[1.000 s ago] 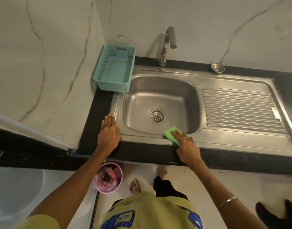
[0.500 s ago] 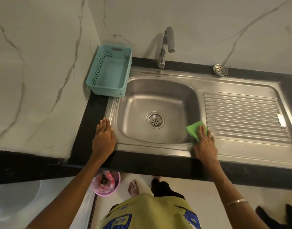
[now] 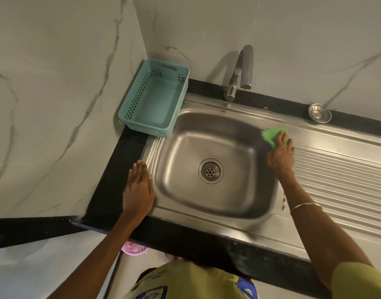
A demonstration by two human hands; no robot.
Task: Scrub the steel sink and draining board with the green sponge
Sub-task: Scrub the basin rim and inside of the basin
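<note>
**Sponge carried up the strip between basin and draining board**

Your right hand (image 3: 281, 153) had pressed the bright green sponge (image 3: 271, 135) flat onto the steel strip at the far right corner of the stainless steel sink basin (image 3: 185, 147), just where the ribbed steel draining board (image 3: 336, 175) begins. Your fingers lay spread and extended over the sponge, pinning it down rather than pinching it. A second before, that hand and sponge sat on the near rim of the basin; half a second before, at the near end of the dividing strip. So you swept the sponge round the front edge and up the strip toward the back wall.

Your left hand (image 3: 138, 188) stayed flat and empty, fingers straight and together, bracing on the black stone counter edge (image 3: 111, 175) against the sink's left rim.

Judging by this path, you had covered the front rim and the divider; the basin floor around the round drain (image 3: 210, 171) and most of the ribbed board probably still awaited scrubbing. The teal perforated plastic basket (image 3: 142, 124) and curved chrome tap (image 3: 237, 76) sat untouched behind.
</note>
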